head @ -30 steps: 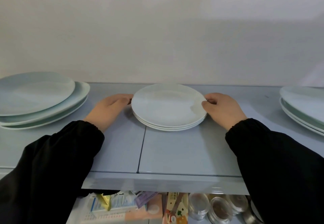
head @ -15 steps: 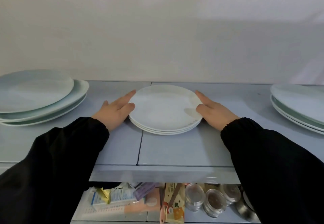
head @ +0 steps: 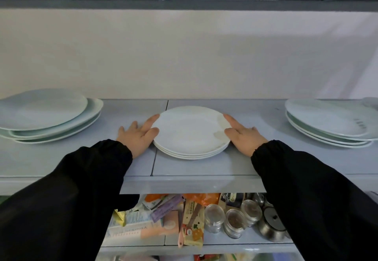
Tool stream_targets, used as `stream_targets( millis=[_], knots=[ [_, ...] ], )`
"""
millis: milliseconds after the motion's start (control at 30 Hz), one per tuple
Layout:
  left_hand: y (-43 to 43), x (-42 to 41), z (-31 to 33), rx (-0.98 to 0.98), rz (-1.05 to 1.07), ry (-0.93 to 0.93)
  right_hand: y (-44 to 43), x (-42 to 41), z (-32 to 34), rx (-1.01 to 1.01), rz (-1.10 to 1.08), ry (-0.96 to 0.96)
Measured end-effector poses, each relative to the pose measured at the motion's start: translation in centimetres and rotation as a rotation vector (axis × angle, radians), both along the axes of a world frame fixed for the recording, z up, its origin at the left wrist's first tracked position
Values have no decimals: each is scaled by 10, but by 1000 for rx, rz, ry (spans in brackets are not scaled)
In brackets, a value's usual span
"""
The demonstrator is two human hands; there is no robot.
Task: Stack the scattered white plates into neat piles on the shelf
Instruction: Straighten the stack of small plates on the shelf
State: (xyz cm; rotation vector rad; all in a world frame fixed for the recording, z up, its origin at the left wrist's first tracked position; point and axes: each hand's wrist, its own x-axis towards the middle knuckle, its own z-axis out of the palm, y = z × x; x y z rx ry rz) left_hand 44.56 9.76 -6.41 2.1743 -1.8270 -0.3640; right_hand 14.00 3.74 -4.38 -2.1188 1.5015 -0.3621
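A smooth, matt off-white wall (head: 184, 56) fills the back. In front of it runs the pale grey-blue glossy shelf (head: 194, 167), made of flat panels with a thin seam near the middle. Two black fabric sleeves (head: 71, 199) with gathered cuffs reach over its front edge.

At the left end lies a pile of large oval pale-green glazed plates (head: 45, 113), slightly offset from one another. A similar pile of large pale-green plates (head: 327, 123) lies at the right end. Both are well apart from the stack of three round white glazed plates (head: 190, 132), which rests in the middle of the shelf with its rims neatly aligned.

The left hand (head: 136, 138) lies flat on the shelf with its fingers straight, the forefinger and thumb touching the stack's left rim. The right hand (head: 245, 140) mirrors it against the right rim, fingers extended; neither hand curls round anything.

On the lower shelf (head: 225, 242) stand three round clear jars (head: 233, 223) with transparent lids; what they hold cannot be made out. Beside them is a lidded steel pot (head: 272, 226) with a dark knob, and to their left colourful paper packets (head: 163, 215) lie in a loose heap.
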Motion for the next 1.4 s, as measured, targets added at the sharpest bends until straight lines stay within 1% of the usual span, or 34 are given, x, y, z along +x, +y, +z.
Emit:
stream_targets(
  millis=[300,400,467,533,633,667,700,800,867,1067,1400],
  knots=[
    [14,-12,-6,-31,-10,-42,25,-16,4,-51,30,-29],
    [15,-12,-8,-62,-49,-140,26,-16,3,-63,21,-33],
    [15,-12,-9,-75,-57,-160,26,-16,3,-64,23,-35],
    [14,-10,-11,-69,-51,-106,23,-17,1,-71,23,-42],
    [19,-6,-10,-121,-40,165,18,-19,-5,-98,25,-101],
    [20,-5,-8,-142,-55,222,16,-20,-8,-105,29,-127],
    [22,-6,-7,-143,-82,215,14,-20,-9,-106,35,-125],
    [21,-7,-5,-115,-156,98,15,-19,-8,-125,55,-7],
    [18,-2,-7,-141,-181,109,18,-18,-5,-148,53,18],
    [17,0,-9,-184,-230,133,27,-20,1,-177,43,10],
    [21,-2,-6,-203,-235,138,29,-20,2,-207,53,-8]
  ],
)
